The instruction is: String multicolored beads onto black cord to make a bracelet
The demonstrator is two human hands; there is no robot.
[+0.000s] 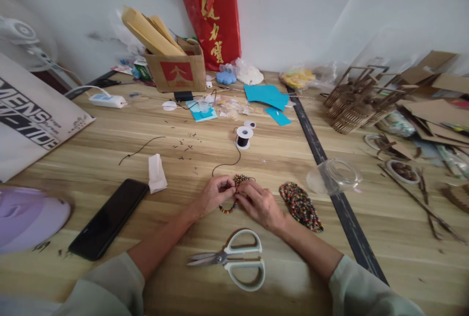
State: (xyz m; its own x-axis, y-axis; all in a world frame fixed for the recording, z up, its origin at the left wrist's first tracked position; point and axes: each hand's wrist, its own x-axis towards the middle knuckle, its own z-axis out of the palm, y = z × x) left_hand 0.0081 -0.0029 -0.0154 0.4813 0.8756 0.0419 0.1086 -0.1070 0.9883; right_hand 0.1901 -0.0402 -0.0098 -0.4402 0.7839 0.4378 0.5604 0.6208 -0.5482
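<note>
My left hand [217, 194] and my right hand [258, 201] meet over a beaded strand [227, 210] of small multicoloured beads. Fingertips of both hands are pinched together at the strand, and the exact spot they grip is partly hidden. A thin black cord [240, 152] runs from a white spool [243, 137] to my left hand, and a short dark end shows above my right fingers. To the right of my right hand lies a bundle of beaded strands [300, 207]. Scissors with pale handles [244, 260] lie in front of my hands, blades slightly apart, pointing left.
On the left are a black phone [110, 218], a folded white paper [157, 174] and a purple object [29, 218]. Behind stand a cardboard box [176, 74] and a red bag [216, 18]. Blue cards [266, 96], a clear plastic roll [335, 177] and small woven baskets [357, 101] lie farther off.
</note>
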